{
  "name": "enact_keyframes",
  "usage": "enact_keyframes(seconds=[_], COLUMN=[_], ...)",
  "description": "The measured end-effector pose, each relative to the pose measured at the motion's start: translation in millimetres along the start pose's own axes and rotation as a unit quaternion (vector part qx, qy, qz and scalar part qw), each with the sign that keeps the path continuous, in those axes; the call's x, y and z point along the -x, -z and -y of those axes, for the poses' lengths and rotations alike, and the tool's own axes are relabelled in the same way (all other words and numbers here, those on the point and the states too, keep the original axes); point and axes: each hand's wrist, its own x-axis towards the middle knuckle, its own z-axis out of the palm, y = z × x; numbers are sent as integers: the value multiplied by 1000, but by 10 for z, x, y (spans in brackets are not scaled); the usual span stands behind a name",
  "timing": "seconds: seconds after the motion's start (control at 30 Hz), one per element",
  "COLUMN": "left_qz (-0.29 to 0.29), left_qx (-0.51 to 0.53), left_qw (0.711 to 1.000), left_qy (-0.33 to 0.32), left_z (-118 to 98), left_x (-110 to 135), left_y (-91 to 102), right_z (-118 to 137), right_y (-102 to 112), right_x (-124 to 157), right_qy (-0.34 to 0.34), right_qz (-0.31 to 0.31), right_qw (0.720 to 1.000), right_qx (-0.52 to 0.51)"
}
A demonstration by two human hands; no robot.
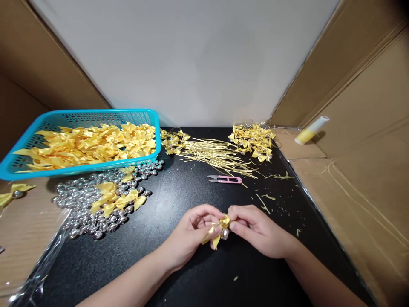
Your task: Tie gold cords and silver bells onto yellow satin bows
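Low over the black table, my left hand [200,226] is closed on a yellow ribbon bow [216,241], its tails sticking out below the fingers. A silver bell [225,233] hangs at the middle of the bow. My right hand [255,228] pinches at the bow's right side, thumb and forefinger together; the fingertips hide how much ribbon or cord they grip. Beyond the hands lie pink thread snips [226,179] and a bundle of gold cords [217,155].
At the left, a blue basket [159,132] holds many yellow bows. Silver bells [86,204] with a few bows spread before it. Finished-looking bows with bells [254,140] are heaped at the back right. A tube [311,130] stands on cardboard at right. Cord scraps [265,204] litter the table.
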Motion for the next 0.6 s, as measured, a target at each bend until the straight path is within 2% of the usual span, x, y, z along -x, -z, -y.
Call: enact_keyframes(seconds=[0.33, 0.6], left_qz=[6, 1], left_qx=[11, 16], left_qw=[999, 999], left_qy=[-36, -42], left_z=[-27, -20], left_x=[-14, -10], left_y=[-13, -10], right_z=[-102, -93], right_y=[-45, -34], right_x=[-13, -23], right_qy=[9, 8], right_qz=[-26, -20], right_qw=[1000, 1000], right_qx=[2, 7])
